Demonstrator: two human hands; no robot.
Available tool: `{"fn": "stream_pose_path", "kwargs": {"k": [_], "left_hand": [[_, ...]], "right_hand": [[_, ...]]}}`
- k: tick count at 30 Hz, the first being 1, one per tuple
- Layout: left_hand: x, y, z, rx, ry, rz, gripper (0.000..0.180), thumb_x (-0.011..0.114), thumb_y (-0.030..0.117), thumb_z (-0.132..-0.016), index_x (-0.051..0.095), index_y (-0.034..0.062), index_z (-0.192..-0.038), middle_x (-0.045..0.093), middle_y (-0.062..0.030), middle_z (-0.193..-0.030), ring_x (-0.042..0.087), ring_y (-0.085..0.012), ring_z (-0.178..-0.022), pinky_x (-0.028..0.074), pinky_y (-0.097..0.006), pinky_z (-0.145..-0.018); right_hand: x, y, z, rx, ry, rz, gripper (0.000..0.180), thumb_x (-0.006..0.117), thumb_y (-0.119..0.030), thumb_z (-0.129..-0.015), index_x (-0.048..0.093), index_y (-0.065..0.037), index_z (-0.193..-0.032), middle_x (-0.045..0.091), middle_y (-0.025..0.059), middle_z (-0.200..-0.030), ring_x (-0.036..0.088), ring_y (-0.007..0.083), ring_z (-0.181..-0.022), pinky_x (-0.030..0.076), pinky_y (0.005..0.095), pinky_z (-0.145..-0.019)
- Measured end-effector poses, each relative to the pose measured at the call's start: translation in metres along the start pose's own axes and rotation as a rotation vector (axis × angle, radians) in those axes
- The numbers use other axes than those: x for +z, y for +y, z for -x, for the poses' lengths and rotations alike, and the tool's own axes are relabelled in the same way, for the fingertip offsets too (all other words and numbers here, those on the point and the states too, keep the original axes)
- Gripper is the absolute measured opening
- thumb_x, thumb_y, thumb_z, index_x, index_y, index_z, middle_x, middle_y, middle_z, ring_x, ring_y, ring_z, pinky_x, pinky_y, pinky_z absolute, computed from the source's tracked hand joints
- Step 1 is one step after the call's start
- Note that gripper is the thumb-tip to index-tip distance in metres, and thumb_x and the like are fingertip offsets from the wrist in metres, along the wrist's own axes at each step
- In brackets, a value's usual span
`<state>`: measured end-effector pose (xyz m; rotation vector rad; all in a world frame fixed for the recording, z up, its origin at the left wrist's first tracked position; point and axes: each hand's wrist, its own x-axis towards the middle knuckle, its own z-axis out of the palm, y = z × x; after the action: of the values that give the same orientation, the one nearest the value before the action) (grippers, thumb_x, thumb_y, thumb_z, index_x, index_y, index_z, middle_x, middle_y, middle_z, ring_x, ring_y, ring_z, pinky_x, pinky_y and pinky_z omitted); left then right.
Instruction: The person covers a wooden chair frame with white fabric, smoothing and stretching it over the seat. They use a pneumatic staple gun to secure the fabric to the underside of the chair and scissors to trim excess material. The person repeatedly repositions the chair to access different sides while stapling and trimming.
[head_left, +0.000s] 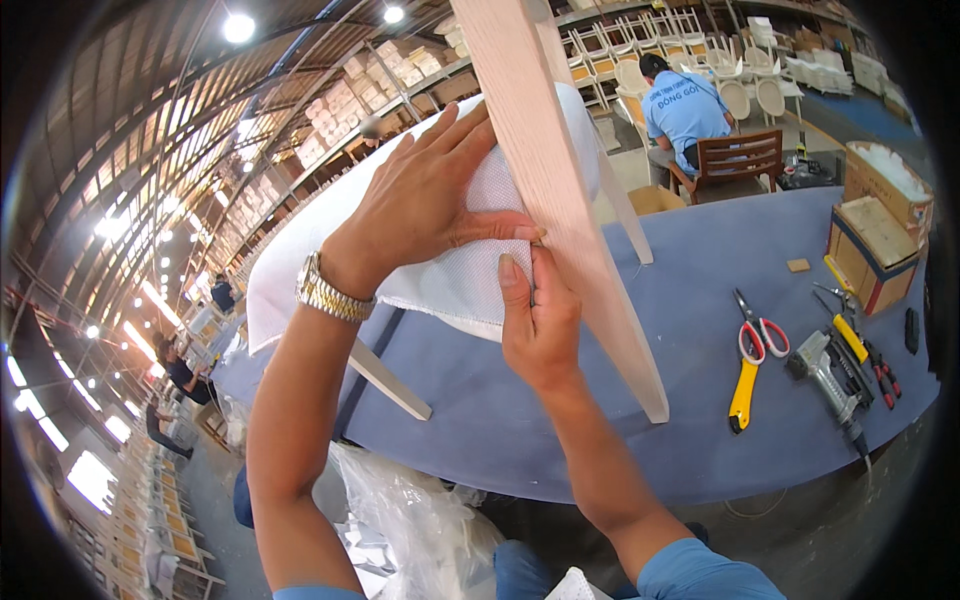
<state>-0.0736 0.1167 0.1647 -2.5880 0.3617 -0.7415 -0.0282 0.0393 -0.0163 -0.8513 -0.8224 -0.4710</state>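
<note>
The left hand [425,195] lies spread flat on the white mesh fabric [470,270] covering an upturned chair, fingers reaching the pale wooden leg [560,200]. Just near of it, the right hand [538,320] pinches the fabric edge against that leg. To the right, on the blue table [700,300], lie scissors [760,335], a yellow knife [742,395] and a staple gun [830,370].

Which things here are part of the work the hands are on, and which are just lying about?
In hand:
- left hand, flat on white mesh fabric
- right hand, pinching that fabric against pale wooden chair leg

Lying about on the blue padded table:
- red-handled scissors
- yellow utility knife
- grey staple gun
- open cardboard box
</note>
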Motion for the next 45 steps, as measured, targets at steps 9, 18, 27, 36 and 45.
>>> {"fn": "stream_pose_path", "kwargs": {"k": [9, 18, 27, 36, 45], "left_hand": [[0.01, 0.014, 0.004, -0.167, 0.067, -0.008, 0.097, 0.081, 0.066, -0.069, 0.055, 0.0042, -0.139, 0.062, -0.0187, -0.136, 0.051, -0.0434, -0.134, 0.047, -0.051, -0.105], [0.017, 0.021, 0.004, -0.124, 0.144, -0.07, 0.091, 0.085, 0.058, -0.067, 0.057, 0.0033, -0.135, 0.068, -0.0167, -0.123, 0.067, -0.0386, -0.11, 0.057, -0.045, -0.086], [0.025, 0.02, 0.008, -0.117, 0.164, -0.167, 0.097, 0.075, 0.068, -0.077, 0.049, -0.0022, -0.139, 0.071, -0.0196, -0.112, 0.072, -0.0309, -0.106, 0.057, -0.042, -0.087], [0.029, 0.02, 0.02, -0.203, 0.157, -0.187, 0.106, 0.072, 0.072, -0.076, 0.043, -0.0045, -0.143, 0.066, -0.0227, -0.12, 0.068, -0.0366, -0.106, 0.054, -0.043, -0.089], [0.061, 0.031, 0.032, -0.179, 0.375, -0.468, 0.116, 0.051, 0.081, -0.086, 0.022, -0.0077, -0.155, 0.034, -0.035, -0.151, 0.037, -0.0468, -0.141, 0.032, -0.052, -0.114]], "right_hand": [[0.003, -0.013, 0.009, 0.085, 0.054, -0.121, 0.042, 0.061, -0.027, -0.102, 0.057, 0.006, -0.126, 0.069, 0.0205, -0.084, 0.071, 0.0327, -0.067, 0.054, 0.0374, -0.06], [-0.008, 0.003, 0.031, 0.263, -0.009, -0.076, 0.029, 0.066, -0.028, -0.1, 0.062, 0.001, -0.099, 0.066, 0.0137, -0.07, 0.068, 0.0256, -0.057, 0.05, 0.0346, -0.052], [-0.009, 0.012, 0.029, 0.198, 0.103, -0.28, 0.022, 0.062, -0.02, -0.102, 0.068, 0.001, -0.102, 0.067, 0.0115, -0.074, 0.063, 0.0207, -0.061, 0.049, 0.0311, -0.058], [0.018, 0.031, 0.035, 0.372, 0.273, -0.959, 0.025, 0.066, -0.018, -0.1, 0.069, 0.003, -0.112, 0.072, 0.0104, -0.107, 0.064, 0.0146, -0.1, 0.05, 0.0301, -0.09], [0.017, 0.08, 0.036, 0.136, 0.193, -0.883, 0.035, 0.074, -0.012, -0.093, 0.066, 0.003, -0.124, 0.071, 0.0131, -0.114, 0.066, 0.0198, -0.104, 0.052, 0.0344, -0.092]]}}
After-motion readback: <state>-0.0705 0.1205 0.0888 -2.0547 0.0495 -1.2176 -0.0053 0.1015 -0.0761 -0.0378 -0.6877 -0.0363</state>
